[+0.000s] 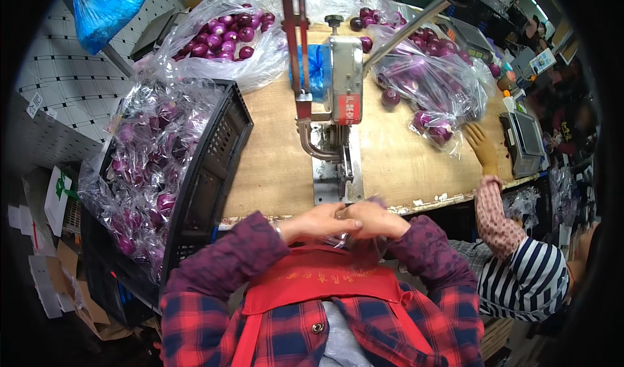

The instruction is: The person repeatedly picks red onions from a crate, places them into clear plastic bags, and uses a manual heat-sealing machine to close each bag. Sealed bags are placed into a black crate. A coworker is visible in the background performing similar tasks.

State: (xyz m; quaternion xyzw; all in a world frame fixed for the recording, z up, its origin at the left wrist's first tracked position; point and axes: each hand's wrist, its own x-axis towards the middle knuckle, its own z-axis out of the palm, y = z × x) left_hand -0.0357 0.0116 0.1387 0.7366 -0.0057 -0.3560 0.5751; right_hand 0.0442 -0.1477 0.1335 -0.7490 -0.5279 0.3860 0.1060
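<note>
My left hand [319,222] and my right hand [373,219] meet in front of my red apron, at the near edge of the table. Between and below them shows part of a clear plastic bag [368,252], blurred, with something dark purple inside. Both hands are closed around its upper part. Just beyond them stands a metal bag-neck sealing machine [347,81] with a long lever, its base plate close to my fingertips. A blue plastic bag [316,72] lies behind the machine. A single red onion [390,97] rests to the machine's right.
On the left, a black plastic crate [209,162] holds many bagged red onions. Loose red onions [229,35] lie in open plastic at the back left; bagged ones [429,74] lie back right. A co-worker's gloved hand [480,145] touches the table near a scale [526,135].
</note>
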